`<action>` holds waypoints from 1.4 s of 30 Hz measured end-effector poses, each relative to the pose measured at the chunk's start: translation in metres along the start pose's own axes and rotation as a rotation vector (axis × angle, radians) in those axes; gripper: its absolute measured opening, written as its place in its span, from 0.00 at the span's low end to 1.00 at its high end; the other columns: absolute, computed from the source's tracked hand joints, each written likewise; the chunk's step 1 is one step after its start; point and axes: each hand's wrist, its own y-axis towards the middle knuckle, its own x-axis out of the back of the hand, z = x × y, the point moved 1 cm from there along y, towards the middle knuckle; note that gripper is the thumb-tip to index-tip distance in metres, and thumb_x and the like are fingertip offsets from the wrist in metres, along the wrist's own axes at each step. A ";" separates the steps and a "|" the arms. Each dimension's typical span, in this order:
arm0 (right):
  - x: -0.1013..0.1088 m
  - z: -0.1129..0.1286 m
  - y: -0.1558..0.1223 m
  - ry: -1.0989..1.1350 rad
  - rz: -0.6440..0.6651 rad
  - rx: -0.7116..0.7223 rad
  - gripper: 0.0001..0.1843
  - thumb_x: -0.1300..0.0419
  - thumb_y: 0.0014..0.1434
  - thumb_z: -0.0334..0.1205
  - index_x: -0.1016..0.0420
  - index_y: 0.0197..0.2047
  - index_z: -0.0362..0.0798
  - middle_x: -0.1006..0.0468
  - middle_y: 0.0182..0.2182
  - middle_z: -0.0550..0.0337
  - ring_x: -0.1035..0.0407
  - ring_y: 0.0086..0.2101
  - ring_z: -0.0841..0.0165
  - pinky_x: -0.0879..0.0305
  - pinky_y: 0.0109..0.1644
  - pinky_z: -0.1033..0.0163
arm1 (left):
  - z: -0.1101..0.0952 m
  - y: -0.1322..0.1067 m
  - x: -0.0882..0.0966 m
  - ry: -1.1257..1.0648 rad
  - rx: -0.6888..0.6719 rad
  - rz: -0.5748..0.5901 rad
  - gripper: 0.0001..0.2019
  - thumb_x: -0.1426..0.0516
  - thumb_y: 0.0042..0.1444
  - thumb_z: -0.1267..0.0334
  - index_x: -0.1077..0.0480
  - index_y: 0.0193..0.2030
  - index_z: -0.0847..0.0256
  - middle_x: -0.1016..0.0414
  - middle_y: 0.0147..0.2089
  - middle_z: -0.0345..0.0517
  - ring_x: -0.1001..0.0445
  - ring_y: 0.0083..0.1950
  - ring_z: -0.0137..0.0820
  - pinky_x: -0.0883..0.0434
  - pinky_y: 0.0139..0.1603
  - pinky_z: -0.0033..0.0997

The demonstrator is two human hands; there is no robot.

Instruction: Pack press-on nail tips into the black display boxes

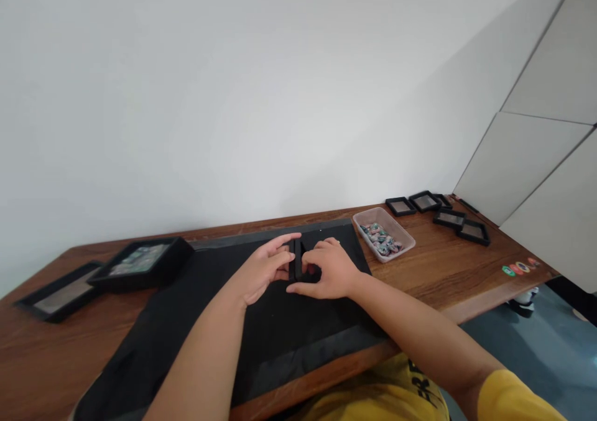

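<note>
Over the middle of a black mat (280,321), a small black frame (298,260) is held up on its edge, its narrow side toward me. Two dark slabs with a thin gap show there; whether they are one piece or two I cannot tell. My left hand (267,267) grips it from the left, thumb on the near face and index finger stretched along the top. My right hand (332,269) is curled against its right side, fingertips at the face and thumb near the lower edge. The palm side of the right hand is partly in shadow.
Right of the mat, a clear plastic tub (407,244) contains several small wrapped packets (381,238). Several black frames (425,201) lie at the back right. At left, a thick black box (163,264) overlaps a flat frame (63,291). Round stickers (518,268) mark the right edge.
</note>
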 end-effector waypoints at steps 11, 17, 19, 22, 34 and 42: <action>-0.004 -0.004 0.000 0.358 -0.028 -0.019 0.27 0.31 0.59 0.61 0.31 0.23 0.49 0.27 0.22 0.67 0.32 0.27 0.71 0.41 0.41 0.63 | 0.004 0.006 0.002 -0.020 -0.023 -0.061 0.28 0.34 0.34 0.61 0.25 0.47 0.58 0.24 0.28 0.37 0.23 0.26 0.33 0.25 0.27 0.31; -0.010 -0.005 0.003 0.767 0.043 -0.230 0.33 0.31 0.51 0.69 0.36 0.22 0.49 0.37 0.19 0.70 0.44 0.23 0.75 0.47 0.29 0.66 | 0.003 0.006 0.003 -0.041 -0.025 -0.123 0.27 0.33 0.34 0.62 0.25 0.47 0.58 0.29 0.25 0.33 0.30 0.24 0.27 0.26 0.26 0.29; -0.012 -0.007 0.004 0.899 0.063 -0.309 0.33 0.28 0.47 0.68 0.38 0.22 0.49 0.38 0.18 0.71 0.46 0.22 0.76 0.49 0.28 0.66 | 0.003 0.005 0.003 -0.054 -0.025 -0.137 0.27 0.32 0.34 0.62 0.25 0.47 0.58 0.27 0.27 0.35 0.28 0.25 0.28 0.24 0.28 0.31; -0.011 -0.012 0.007 1.004 0.039 -0.370 0.31 0.28 0.47 0.63 0.39 0.22 0.50 0.38 0.17 0.72 0.45 0.22 0.76 0.49 0.27 0.67 | 0.003 0.006 0.005 -0.068 -0.052 -0.156 0.25 0.32 0.36 0.62 0.26 0.45 0.59 0.26 0.26 0.36 0.27 0.24 0.30 0.23 0.29 0.33; 0.011 -0.043 0.012 0.873 -0.499 -0.502 0.18 0.43 0.56 0.56 0.41 0.26 0.52 0.43 0.21 0.70 0.47 0.21 0.73 0.45 0.24 0.66 | -0.003 0.005 0.014 -0.060 -0.081 -0.104 0.22 0.27 0.35 0.52 0.33 0.30 0.56 0.21 0.26 0.41 0.20 0.29 0.36 0.20 0.32 0.35; 0.016 -0.035 0.003 0.305 -0.512 -0.376 0.18 0.46 0.67 0.50 0.36 0.28 0.50 0.34 0.24 0.65 0.39 0.28 0.69 0.44 0.35 0.63 | 0.008 0.008 0.015 0.176 0.107 -0.060 0.27 0.26 0.32 0.52 0.24 0.41 0.58 0.22 0.23 0.43 0.22 0.25 0.36 0.28 0.26 0.30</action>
